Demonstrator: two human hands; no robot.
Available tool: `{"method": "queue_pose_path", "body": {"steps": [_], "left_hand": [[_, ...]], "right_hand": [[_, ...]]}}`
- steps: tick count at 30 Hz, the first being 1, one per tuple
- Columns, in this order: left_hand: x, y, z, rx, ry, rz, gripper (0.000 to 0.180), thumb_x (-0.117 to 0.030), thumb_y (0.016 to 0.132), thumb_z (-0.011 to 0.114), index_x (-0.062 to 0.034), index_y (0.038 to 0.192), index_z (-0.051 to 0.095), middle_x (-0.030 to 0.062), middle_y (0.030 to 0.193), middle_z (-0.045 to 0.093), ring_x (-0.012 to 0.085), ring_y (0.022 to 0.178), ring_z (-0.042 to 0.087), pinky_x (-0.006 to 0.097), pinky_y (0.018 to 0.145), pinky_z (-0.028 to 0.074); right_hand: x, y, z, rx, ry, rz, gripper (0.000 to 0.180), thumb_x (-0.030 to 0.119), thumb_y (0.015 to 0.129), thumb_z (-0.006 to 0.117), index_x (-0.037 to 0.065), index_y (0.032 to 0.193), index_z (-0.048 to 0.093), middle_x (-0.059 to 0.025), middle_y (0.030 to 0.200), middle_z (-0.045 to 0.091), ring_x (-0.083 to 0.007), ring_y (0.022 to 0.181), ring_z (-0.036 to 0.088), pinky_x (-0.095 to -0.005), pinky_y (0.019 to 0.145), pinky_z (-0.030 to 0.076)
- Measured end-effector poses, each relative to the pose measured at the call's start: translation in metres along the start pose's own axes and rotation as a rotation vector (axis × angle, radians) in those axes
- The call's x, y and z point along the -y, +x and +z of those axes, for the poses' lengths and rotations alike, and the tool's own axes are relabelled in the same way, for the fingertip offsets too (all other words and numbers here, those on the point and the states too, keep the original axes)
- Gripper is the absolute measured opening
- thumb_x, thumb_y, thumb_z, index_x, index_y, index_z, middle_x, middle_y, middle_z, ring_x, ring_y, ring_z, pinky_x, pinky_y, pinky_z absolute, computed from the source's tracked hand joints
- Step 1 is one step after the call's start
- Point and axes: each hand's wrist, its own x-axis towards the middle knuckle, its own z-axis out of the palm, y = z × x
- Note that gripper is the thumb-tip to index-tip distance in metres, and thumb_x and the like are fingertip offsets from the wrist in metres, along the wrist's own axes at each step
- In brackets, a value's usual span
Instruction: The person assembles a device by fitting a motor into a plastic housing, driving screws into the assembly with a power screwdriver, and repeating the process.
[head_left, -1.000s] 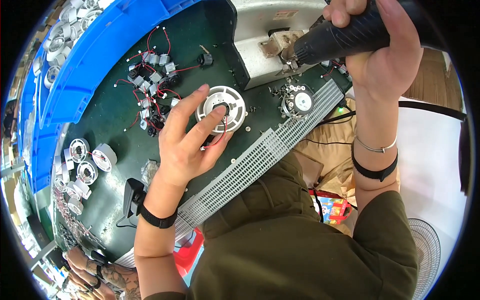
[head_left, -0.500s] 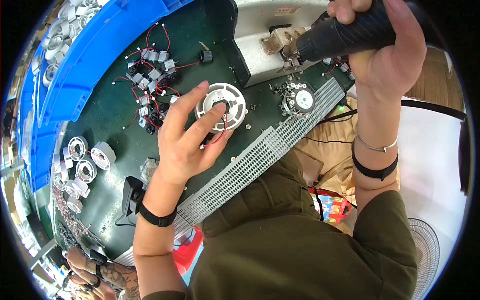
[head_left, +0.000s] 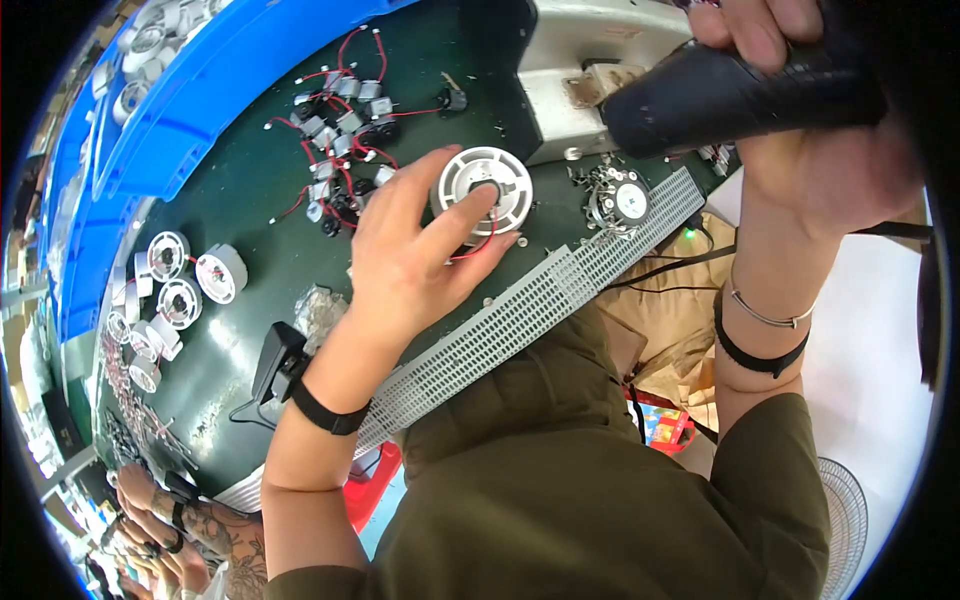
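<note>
My left hand [head_left: 400, 245] holds a white round plastic housing [head_left: 514, 192] on the green work surface. Its index finger presses on the dark part at the housing's centre, and a red wire trails from there under the fingers. High at the right, my right hand [head_left: 835, 175] is closed around a black power screwdriver [head_left: 700, 108]. The tool's nose is in front of a silver metal machine [head_left: 570, 55], and its bit cannot be made out. Below the screwdriver, a round dish with a white centre [head_left: 630, 200] carries several small screws.
Small motors with red wires [head_left: 345, 130] lie heaped beyond my left hand. Several finished-looking white housings [head_left: 220, 273] sit at the left, near a blue bin [head_left: 200, 120]. A perforated grey strip [head_left: 500, 315] edges the bench. A co-worker's tattooed arm [head_left: 215, 535] shows at lower left.
The view has shifted, so the bench items appear farther right. The screwdriver has come away from the machine's front and looks larger. My left hand stays on the housing.
</note>
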Motion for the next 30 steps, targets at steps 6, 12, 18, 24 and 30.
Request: {"method": "queue_pose_path", "body": {"steps": [6, 12, 18, 24, 30], "left_hand": [[-0.002, -0.005, 0.000, -0.023, 0.020, -0.021, 0.036, -0.020, 0.060, 0.079, -0.0122, 0.092, 0.066, 0.0130, 0.107, 0.059, 0.0260, 0.079, 0.060, 0.034, 0.064, 0.049], [-0.001, -0.006, 0.000, -0.070, 0.045, -0.012, 0.032, -0.023, 0.062, 0.077, -0.0135, 0.091, 0.066, 0.0097, 0.105, 0.059, 0.0237, 0.073, 0.058, 0.034, 0.061, 0.047], [-0.001, -0.005, 0.002, -0.070, 0.049, -0.006, 0.031, -0.025, 0.063, 0.077, -0.0140, 0.091, 0.066, 0.0094, 0.105, 0.058, 0.0235, 0.072, 0.057, 0.033, 0.062, 0.047], [-0.001, -0.004, 0.002, -0.058, 0.037, -0.013, 0.030, -0.025, 0.063, 0.077, -0.0136, 0.089, 0.066, 0.0095, 0.105, 0.058, 0.0236, 0.072, 0.058, 0.033, 0.062, 0.048], [-0.001, -0.004, 0.001, -0.048, 0.018, -0.025, 0.031, -0.024, 0.063, 0.077, -0.0135, 0.089, 0.066, 0.0100, 0.105, 0.059, 0.0238, 0.073, 0.059, 0.034, 0.062, 0.048]], "right_hand": [[-0.025, 0.008, 0.045, 0.060, 0.045, 0.012, 0.044, 0.025, 0.090, 0.049, -0.006, 0.120, 0.040, -0.0064, 0.067, 0.054, -0.0181, 0.055, 0.057, -0.0289, 0.055, 0.049], [-0.025, 0.008, 0.042, 0.105, 0.047, 0.029, 0.043, 0.024, 0.090, 0.049, -0.006, 0.120, 0.040, -0.0064, 0.067, 0.054, -0.0181, 0.055, 0.057, -0.0289, 0.055, 0.049], [-0.031, 0.003, 0.063, 0.129, 0.043, 0.046, 0.043, 0.024, 0.091, 0.048, -0.006, 0.120, 0.041, -0.0064, 0.067, 0.054, -0.0181, 0.055, 0.057, -0.0288, 0.055, 0.049], [-0.035, 0.001, 0.066, 0.133, 0.035, 0.052, 0.042, 0.024, 0.091, 0.048, -0.006, 0.119, 0.041, -0.0064, 0.067, 0.054, -0.0181, 0.055, 0.057, -0.0288, 0.055, 0.049], [-0.035, -0.001, 0.062, 0.143, 0.031, 0.058, 0.042, 0.024, 0.091, 0.048, -0.006, 0.119, 0.041, -0.0064, 0.068, 0.054, -0.0181, 0.056, 0.057, -0.0288, 0.055, 0.049]]}}
